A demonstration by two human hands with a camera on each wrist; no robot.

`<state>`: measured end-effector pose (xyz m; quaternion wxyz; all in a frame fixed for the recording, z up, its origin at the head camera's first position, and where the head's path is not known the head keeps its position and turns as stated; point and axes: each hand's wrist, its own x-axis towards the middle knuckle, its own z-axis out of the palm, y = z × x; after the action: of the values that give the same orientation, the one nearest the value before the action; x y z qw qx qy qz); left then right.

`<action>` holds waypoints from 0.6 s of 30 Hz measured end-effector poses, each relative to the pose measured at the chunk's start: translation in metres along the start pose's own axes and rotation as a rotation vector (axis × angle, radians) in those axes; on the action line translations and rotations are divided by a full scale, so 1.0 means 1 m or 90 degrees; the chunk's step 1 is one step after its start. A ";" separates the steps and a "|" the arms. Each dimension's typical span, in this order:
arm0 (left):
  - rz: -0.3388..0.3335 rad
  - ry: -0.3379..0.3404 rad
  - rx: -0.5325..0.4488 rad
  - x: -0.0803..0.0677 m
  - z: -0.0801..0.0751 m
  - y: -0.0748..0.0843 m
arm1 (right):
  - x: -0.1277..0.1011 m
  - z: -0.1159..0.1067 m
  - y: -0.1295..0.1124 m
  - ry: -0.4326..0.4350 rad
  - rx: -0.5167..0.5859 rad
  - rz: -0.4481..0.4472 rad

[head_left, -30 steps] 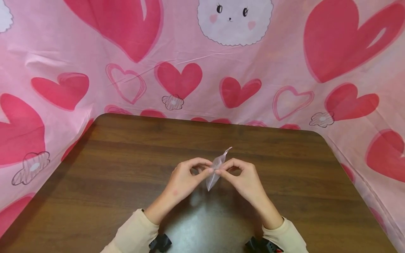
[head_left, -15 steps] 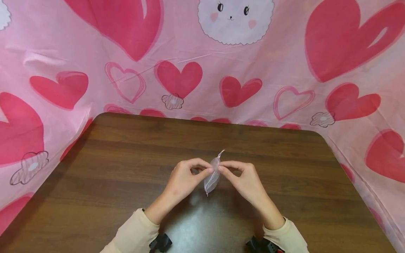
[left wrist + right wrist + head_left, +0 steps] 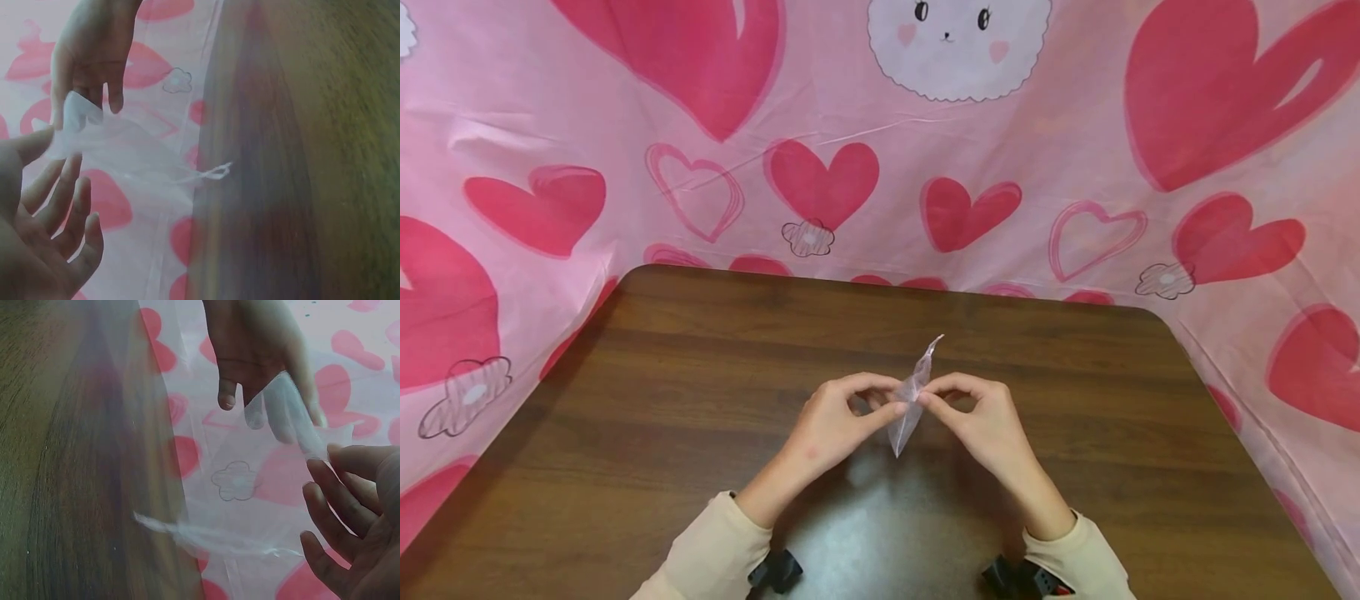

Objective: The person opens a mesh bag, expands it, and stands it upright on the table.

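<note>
Both your hands are pinching one small clear bag (image 3: 913, 397).
Your left hand (image 3: 829, 428) and right hand (image 3: 989, 428) are gripping it just above the wooden table (image 3: 625, 433).

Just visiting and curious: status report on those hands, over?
Left hand and right hand both pinch a clear bag. Bag held above the table. Nothing in the way.

Left hand (image 3: 44, 231) at lower left, palm showing, fingers (image 3: 78, 209) loosely spread; thumb touches near corner of sheer white pouch (image 3: 119, 147). Right hand (image 3: 90, 53) at upper left, fingertips pinching pouch's other corner. Pouch stretched between both hands, translucent, hearts visible through it. Thin drawstring (image 3: 212, 172) trails right from pouch, ending in small loop. Pink heart-print cloth (image 3: 162, 81) behind. Blurred brown wooden table (image 3: 300, 156) fills right half.
</note>
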<state>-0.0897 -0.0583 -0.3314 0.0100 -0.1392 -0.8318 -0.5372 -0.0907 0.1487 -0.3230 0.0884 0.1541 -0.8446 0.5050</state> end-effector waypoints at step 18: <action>-0.009 0.033 0.020 0.003 -0.005 0.000 | -0.004 0.002 0.005 -0.003 0.010 -0.010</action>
<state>-0.0931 -0.0617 -0.3285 0.0299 -0.1191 -0.8405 -0.5278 -0.0885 0.1504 -0.3296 0.0890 0.1626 -0.8395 0.5108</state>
